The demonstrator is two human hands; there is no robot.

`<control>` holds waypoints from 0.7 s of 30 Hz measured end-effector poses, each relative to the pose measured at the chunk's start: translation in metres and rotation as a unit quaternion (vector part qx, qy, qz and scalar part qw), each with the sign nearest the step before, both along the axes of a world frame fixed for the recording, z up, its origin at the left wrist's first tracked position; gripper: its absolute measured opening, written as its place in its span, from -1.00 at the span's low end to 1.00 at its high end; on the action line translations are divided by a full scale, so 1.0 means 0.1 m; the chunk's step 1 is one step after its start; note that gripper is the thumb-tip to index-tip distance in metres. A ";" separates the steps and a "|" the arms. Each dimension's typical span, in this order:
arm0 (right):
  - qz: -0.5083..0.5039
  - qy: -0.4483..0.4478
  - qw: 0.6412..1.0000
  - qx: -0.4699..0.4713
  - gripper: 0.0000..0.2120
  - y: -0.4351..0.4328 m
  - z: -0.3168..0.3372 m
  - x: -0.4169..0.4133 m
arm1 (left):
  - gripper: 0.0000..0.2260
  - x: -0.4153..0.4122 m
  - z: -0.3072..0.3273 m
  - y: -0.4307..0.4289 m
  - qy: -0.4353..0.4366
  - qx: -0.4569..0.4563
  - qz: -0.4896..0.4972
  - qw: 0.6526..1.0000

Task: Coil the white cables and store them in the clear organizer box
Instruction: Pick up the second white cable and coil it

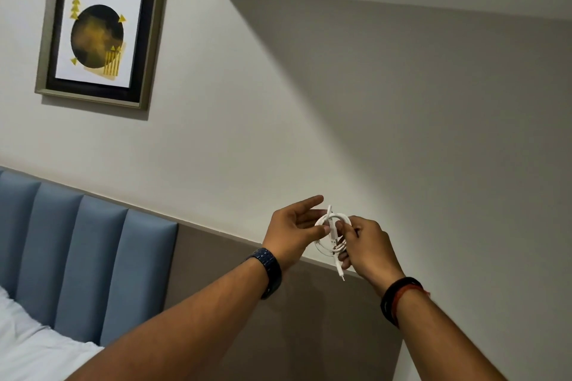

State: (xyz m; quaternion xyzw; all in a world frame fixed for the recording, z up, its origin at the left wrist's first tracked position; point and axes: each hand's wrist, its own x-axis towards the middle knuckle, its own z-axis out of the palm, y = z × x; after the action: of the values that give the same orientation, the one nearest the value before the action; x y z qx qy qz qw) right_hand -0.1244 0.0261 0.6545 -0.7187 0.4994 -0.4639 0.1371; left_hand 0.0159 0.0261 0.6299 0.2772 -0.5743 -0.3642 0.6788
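Note:
A white cable [332, 233], wound into a small coil, is held up in the air in front of the wall between both hands. My left hand [289, 230] pinches the coil's left side with thumb and fingers, its index finger stretched out above. My right hand [366, 247] grips the coil's right side, and one connector end hangs down below its fingers. The clear organizer box is not in view.
A blue padded headboard [83, 257] and white bedding [28, 346] lie at the lower left. A framed picture [99, 37] hangs on the wall at the upper left. A grey wall panel [247, 288] runs behind my forearms.

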 end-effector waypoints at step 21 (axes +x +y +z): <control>0.057 0.134 0.989 -0.005 -0.84 0.02 0.00 0.01 | -0.73 0.14 -0.16 -0.06 0.171 0.063 -0.083 0.980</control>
State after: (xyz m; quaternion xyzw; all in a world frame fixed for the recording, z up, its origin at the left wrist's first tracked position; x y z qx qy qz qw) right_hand -0.1233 0.0277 0.6542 -0.8026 0.4689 -0.3571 0.0916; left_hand 0.0296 0.0205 0.6142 0.2039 -0.4466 -0.4970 0.7155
